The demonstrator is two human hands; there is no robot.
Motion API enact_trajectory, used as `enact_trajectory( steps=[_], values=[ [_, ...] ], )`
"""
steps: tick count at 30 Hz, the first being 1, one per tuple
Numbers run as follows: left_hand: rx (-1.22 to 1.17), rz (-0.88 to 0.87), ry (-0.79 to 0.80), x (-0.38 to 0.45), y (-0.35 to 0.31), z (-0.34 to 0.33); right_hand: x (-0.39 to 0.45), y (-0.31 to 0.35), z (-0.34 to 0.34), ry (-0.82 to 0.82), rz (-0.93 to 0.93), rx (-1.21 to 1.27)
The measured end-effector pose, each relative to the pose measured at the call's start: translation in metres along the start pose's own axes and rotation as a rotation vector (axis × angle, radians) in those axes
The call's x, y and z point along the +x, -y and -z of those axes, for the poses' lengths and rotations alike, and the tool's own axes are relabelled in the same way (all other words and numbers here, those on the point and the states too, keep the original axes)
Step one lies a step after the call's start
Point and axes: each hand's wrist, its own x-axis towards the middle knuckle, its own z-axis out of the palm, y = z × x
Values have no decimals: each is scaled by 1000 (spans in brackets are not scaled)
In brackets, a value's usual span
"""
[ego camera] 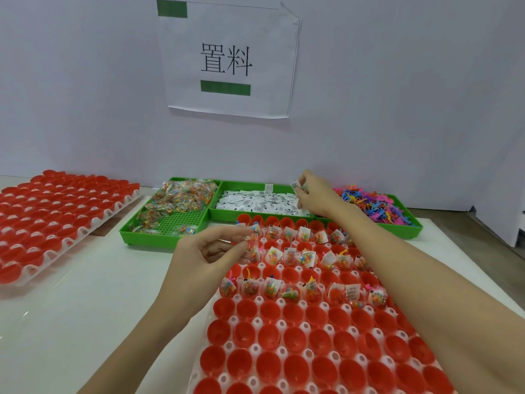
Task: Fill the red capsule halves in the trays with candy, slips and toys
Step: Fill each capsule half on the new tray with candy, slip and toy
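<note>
A white tray (257, 348) of red capsule halves (295, 338) lies in front of me. Its far rows hold candy packets, slips and small toys, while the near rows are bare. My left hand (210, 251) pinches a candy packet (253, 245) over the tray's far left part. My right hand (315, 194) pinches a white slip (296, 184) above the green bin of slips (255, 204). To the left stands a green bin of candy packets (176, 203), and to the right a green bin of coloured toys (375, 203).
A second tray of red capsule halves (54, 211) lies at the far left. A white wall with a paper sign (230, 58) rises right behind the bins. The white mat (99, 294) under the trays ends at the right over a wooden table edge.
</note>
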Motion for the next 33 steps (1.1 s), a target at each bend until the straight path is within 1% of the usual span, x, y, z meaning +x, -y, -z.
enact_trajectory(
  steps=[5,11,15,19,23,26,29,31,33],
  values=[
    [7,3,-16,1,0,3,0,8,5,-44,-14,165],
    [25,39,-34,1,0,4,-22,17,12,-19,-123,340],
    [16,63,-54,-1,-3,2,-62,36,19,17,-76,493],
    [-78,79,-69,-5,-8,-2,-121,59,23,77,30,504],
    [-132,119,-24,-10,-10,-9,-176,80,19,137,108,513],
    [-127,144,33,-13,-12,-13,-197,85,14,79,137,496],
    [-205,164,103,-17,-12,-18,-205,85,16,4,140,482],
    [-246,170,110,-19,-12,-21,-208,86,17,-23,134,477],
    [-247,159,74,-21,-11,-25,-210,87,18,-43,123,476]
  ],
)
